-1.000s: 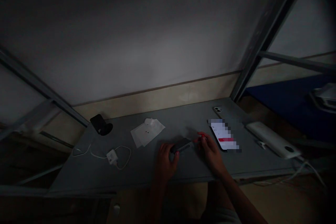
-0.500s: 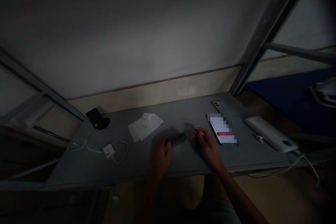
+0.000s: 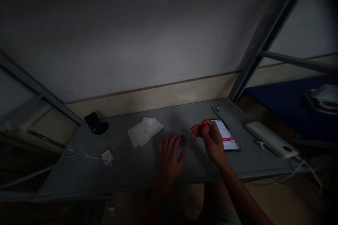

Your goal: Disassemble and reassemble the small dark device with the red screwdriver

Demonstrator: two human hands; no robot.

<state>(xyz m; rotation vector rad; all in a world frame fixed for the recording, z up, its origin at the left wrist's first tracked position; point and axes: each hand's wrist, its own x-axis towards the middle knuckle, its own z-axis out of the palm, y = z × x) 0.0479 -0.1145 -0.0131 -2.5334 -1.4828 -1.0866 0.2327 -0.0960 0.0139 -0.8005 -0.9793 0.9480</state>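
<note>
The scene is dim. My left hand (image 3: 170, 154) lies over a small dark box-shaped device (image 3: 182, 142) on the grey table (image 3: 148, 165), fingers curled around its near end. My right hand (image 3: 210, 139) is raised just above the table to the right of the device, fingers bent and pinched together, red nails showing; whether anything is in them is too dark to tell. A lit phone (image 3: 225, 136) lies face up right behind my right hand.
A white paper sheet with a small white object (image 3: 145, 132) lies left of centre. A white charger with cable (image 3: 107, 156) and a black stand (image 3: 95, 124) sit at the left. A second phone (image 3: 218, 109) and a white power bank (image 3: 271, 140) lie at the right.
My left hand has slid forward over the dark device, covering most of it. My right hand has lifted off the table and moved up toward the lit phone.
</note>
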